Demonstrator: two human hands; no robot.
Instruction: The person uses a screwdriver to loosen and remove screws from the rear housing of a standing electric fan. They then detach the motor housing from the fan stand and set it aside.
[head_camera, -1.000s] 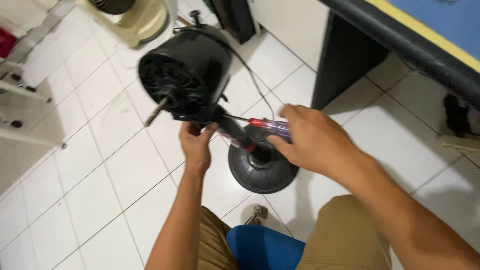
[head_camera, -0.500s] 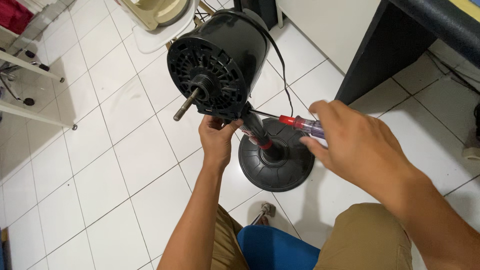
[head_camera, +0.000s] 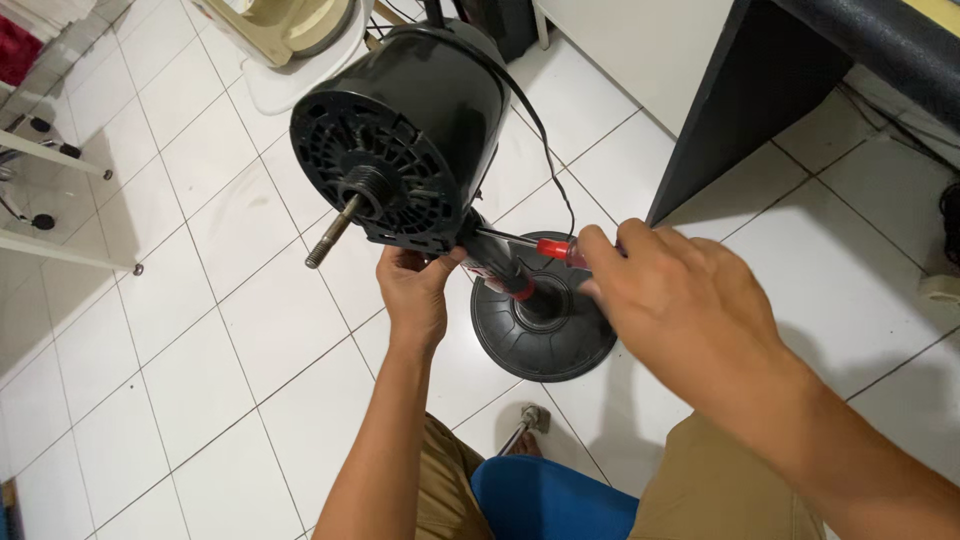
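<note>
- Stripping looks well along: fan motor housing (head_camera: 405, 140) sits bare, no blades or guard on it, steel shaft (head_camera: 333, 232) sticking out of the ribbed black plastic face.
- Left hand (head_camera: 412, 295) cups the underside of the housing at the neck joint, fingers curled on it.
- Screwdriver (head_camera: 520, 243), thin metal shank and red-and-clear handle, has its tip at that joint; fastener there judged not yet out.
- Right hand (head_camera: 680, 310) wraps the handle.
- Round glossy black base (head_camera: 545, 335) stands on the white tiled floor (head_camera: 200, 340); pole still mounted.
</note>
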